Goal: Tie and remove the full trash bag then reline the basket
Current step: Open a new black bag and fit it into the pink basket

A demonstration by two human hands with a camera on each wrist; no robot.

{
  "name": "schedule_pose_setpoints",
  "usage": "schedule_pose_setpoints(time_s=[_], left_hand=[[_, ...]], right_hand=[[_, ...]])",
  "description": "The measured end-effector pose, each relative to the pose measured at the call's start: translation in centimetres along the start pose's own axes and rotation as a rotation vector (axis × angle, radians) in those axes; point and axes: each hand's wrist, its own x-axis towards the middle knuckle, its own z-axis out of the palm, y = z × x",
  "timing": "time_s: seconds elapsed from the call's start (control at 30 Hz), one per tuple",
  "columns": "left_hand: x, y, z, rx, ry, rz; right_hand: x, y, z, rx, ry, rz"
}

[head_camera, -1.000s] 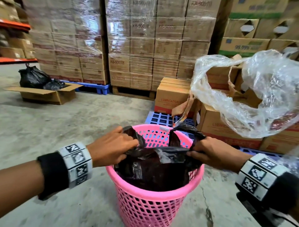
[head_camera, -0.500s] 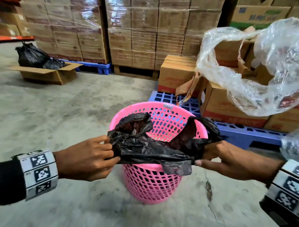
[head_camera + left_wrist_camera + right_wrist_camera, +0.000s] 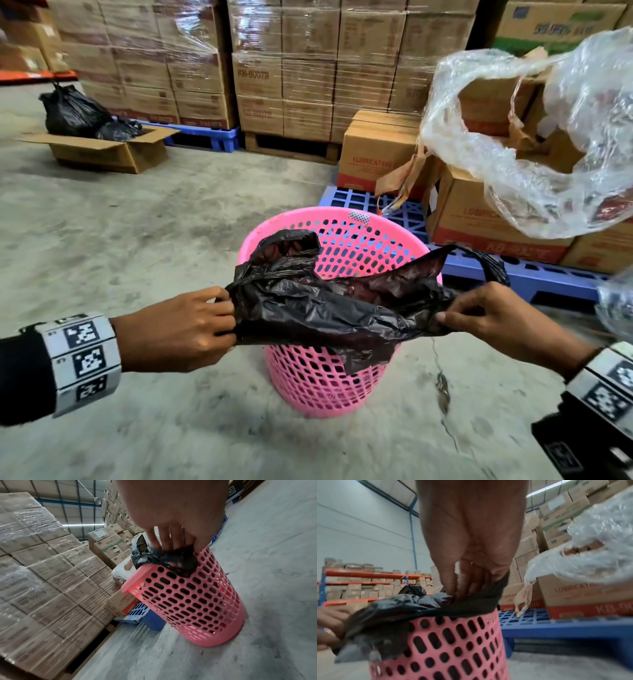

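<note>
A pink perforated basket [image 3: 329, 383] stands on the concrete floor. A thin black trash bag [image 3: 329, 308] is stretched flat above its near rim, with two handle loops sticking up over the opening. My left hand [image 3: 205, 325] grips the bag's left end, and my right hand [image 3: 476, 315] pinches its right end. In the left wrist view my fingers [image 3: 171, 540] curl into the black plastic [image 3: 181, 559] over the basket [image 3: 197, 604]. In the right wrist view my fingers [image 3: 467, 585] pinch the bag [image 3: 412, 607] above the pink rim [image 3: 453, 639].
An open cardboard box [image 3: 102, 150] at the far left holds tied black bags [image 3: 72, 109]. Shrink-wrapped cartons [image 3: 308, 68] stand behind. A blue pallet [image 3: 479, 270] with boxes [image 3: 479, 212] and loose clear plastic film [image 3: 548, 137] sits right behind the basket.
The bag's edges came up out of the basket and toward me. Both hands pulled apart and stretched it across the near rim. The basket now looks farther away.
</note>
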Motion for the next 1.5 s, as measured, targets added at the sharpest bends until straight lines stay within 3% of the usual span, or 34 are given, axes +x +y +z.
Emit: schedule_pose_setpoints(time_s=[0.07,0.17,0.27,0.33,0.43,0.57,0.73,0.9,1.03,1.1,1.17,1.27,1.37,1.5], left_hand=[[0.2,-0.5,0.3,-0.099,-0.160,-0.172],[1.1,-1.6,0.4,-0.499,-0.256,-0.690],[2.4,-2.7,0.8,-0.889,-0.086,-1.114],[3.8,-3.2,0.8,-0.995,0.004,-1.257],[5.7,-3.5,1.0,-1.071,0.086,-1.336],[6.1,-5.1,3.2,-1.093,0.181,-1.512],[6.7,-7.4,4.2,-0.942,0.141,-1.545],[7.7,-8.1,5.4,-0.873,0.113,-1.530],[7.8,-9.3,5.0,-0.724,-0.047,-1.453],[8.1,-9.8,4.2,-0.570,-0.147,-1.384],[8.5,-10.1,3.6,-0.489,-0.146,-1.343],[8.9,-10.4,3.3,-0.596,-0.028,-1.291],[9.1,-10.4,3.5,-0.588,-0.032,-1.179],[9.7,-10.3,3.7,-0.497,-0.068,-1.226]], right_hand=[[0.7,0.1,0.5,0.085,0.065,0.088],[2.1,1.2,0.9,0.265,0.230,0.248],[3.5,1.5,1.3,0.348,0.242,0.283],[4.2,1.0,1.5,0.412,0.255,0.276],[5.3,0.1,1.6,0.401,0.288,0.272],[7.1,1.1,2.0,0.336,0.231,0.418],[8.2,1.3,1.5,0.279,0.262,0.520],[9.1,0.7,1.0,0.130,0.338,0.342],[10.1,1.1,-0.2,0.120,0.180,0.468],[10.1,0.9,-1.6,0.224,0.103,0.551],[10.0,0.6,-2.9,0.311,0.050,0.578],[10.2,0.7,-4.0,0.279,0.036,0.505],[10.7,0.9,-5.0,0.275,-0.005,0.424],[11.6,1.0,-5.5,0.041,0.195,0.171]])
